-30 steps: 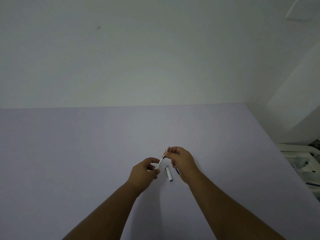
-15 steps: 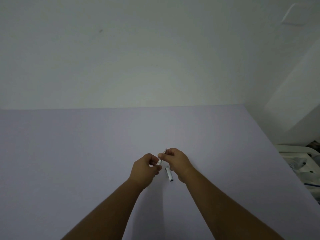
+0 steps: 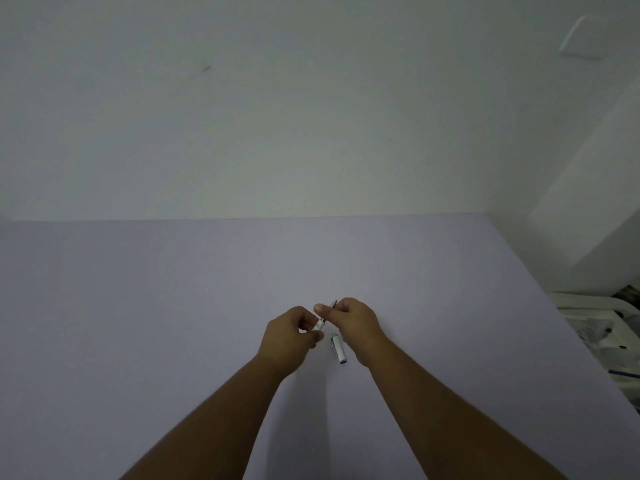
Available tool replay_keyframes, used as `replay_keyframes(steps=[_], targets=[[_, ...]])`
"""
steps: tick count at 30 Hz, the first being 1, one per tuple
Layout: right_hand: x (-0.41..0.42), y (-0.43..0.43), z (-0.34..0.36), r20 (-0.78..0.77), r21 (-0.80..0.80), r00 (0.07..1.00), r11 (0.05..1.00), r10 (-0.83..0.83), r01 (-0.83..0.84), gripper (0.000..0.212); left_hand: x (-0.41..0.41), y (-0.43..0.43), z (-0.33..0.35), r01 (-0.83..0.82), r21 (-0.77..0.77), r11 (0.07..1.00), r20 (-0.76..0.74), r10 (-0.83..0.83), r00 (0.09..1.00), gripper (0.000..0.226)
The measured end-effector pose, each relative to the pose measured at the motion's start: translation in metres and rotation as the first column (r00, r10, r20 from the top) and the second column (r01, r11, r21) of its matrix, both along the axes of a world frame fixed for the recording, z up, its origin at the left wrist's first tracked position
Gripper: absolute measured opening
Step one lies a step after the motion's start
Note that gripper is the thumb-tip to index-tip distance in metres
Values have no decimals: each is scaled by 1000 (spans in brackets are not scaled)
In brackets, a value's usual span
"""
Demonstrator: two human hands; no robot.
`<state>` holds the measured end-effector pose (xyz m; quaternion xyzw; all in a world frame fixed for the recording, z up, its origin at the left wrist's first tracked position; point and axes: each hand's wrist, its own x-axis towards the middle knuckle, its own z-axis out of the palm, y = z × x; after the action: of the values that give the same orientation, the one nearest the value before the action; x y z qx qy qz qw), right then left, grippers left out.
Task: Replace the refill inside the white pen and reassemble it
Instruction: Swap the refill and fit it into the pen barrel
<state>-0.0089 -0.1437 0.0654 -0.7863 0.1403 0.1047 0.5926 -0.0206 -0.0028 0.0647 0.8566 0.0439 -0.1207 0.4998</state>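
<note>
My left hand [image 3: 291, 336] grips the lower end of the white pen barrel [image 3: 319, 325], which slants up to the right. My right hand [image 3: 355, 322] pinches the front section of the same pen, and its thin metal tip [image 3: 333, 302] pokes out above the fingers. The two hands almost touch around the pen. A short white cap [image 3: 338, 348] with a clip lies loose on the lilac table [image 3: 173, 306], just below and between the hands. Most of the pen is hidden inside my fingers.
The table's right edge runs diagonally from the far corner toward me. Beyond it, a white plastic crate [image 3: 588, 313] with clutter sits lower at the right. A plain white wall stands behind the table's far edge.
My right hand has slid down along the pen toward the left hand, so the visible stretch of pen between them is shorter. The cap has stayed where it lay.
</note>
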Motion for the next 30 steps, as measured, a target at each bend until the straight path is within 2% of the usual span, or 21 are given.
replay_keyframes(steps=[2, 5, 6, 9, 10, 13, 15, 18, 20, 22, 24, 27, 28, 30], targets=[[-1, -1, 0, -11, 53, 1000, 999, 6, -6, 35, -1, -1, 0, 3, -6, 1000, 1, -3, 1000, 18], [-2, -4, 2, 2, 196, 999, 980, 37, -37, 8, 0, -1, 2, -13, -2, 1000, 0, 13, 1000, 18], [-2, -5, 2, 6, 187, 999, 982, 40, -41, 9, 0, -1, 2, -11, 3, 1000, 1, 11, 1000, 17], [-1, -3, -1, -26, 56, 1000, 998, 5, -4, 34, -1, -1, 1, 11, 12, 1000, 1, -11, 1000, 17], [-2, -3, -2, -24, 46, 1000, 999, 9, -8, 33, -2, -1, 0, 14, 12, 1000, -1, -14, 1000, 17], [-4, -5, -4, 7, 167, 997, 983, 82, -82, 3, -1, 2, 0, 5, 15, 1000, -3, -5, 1000, 15], [-4, -5, -4, 2, 146, 997, 986, 76, -76, 6, 0, 2, 0, 10, 25, 1000, 2, -10, 1000, 14], [-3, -5, -4, -35, 18, 999, 1000, 17, -17, 34, -1, 0, 1, 25, 19, 1000, 6, -25, 1000, 15], [-3, -5, -4, -34, 93, 999, 995, 32, -29, 26, -1, -1, 1, 24, 18, 1000, 8, -24, 1000, 16], [-3, -7, -3, -17, 224, 999, 974, 50, -45, 4, 0, -1, 2, 17, 17, 1000, 8, -17, 1000, 16], [-3, -8, -1, -12, 225, 999, 973, 49, -45, 4, 0, -1, 3, 18, 21, 1000, 8, -19, 1000, 17], [-2, -7, 2, -54, 96, 998, 995, 13, -8, 33, -1, -3, 3, 31, 15, 999, 2, -31, 1000, 17], [-2, -7, 2, -54, 102, 998, 995, 17, -12, 35, -1, -3, 4, 30, 14, 999, 2, -30, 1000, 17], [-3, -8, 1, -28, 197, 998, 979, 51, -45, 18, 0, -2, 4, 17, 13, 1000, 4, -17, 1000, 17]])
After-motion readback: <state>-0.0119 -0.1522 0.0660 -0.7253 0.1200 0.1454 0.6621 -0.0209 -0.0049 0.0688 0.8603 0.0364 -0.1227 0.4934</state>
